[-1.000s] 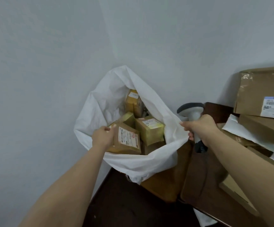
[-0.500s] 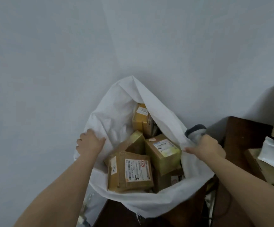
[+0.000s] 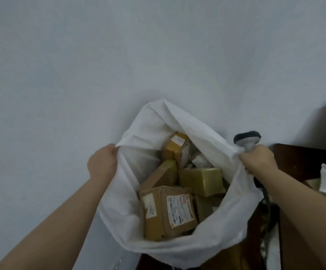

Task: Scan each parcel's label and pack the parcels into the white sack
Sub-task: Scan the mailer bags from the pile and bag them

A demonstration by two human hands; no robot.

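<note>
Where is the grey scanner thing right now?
In the head view, the grey handheld barcode scanner is on the right, held in the right hand together with the white sack's rim.

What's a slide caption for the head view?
Both hands, left and right, hold the white sack open over packed parcels.

Two bare forearms, no sleeves in view. Left hand (image 3: 102,162), right hand (image 3: 259,160): no gloves, rings, watch.
</note>
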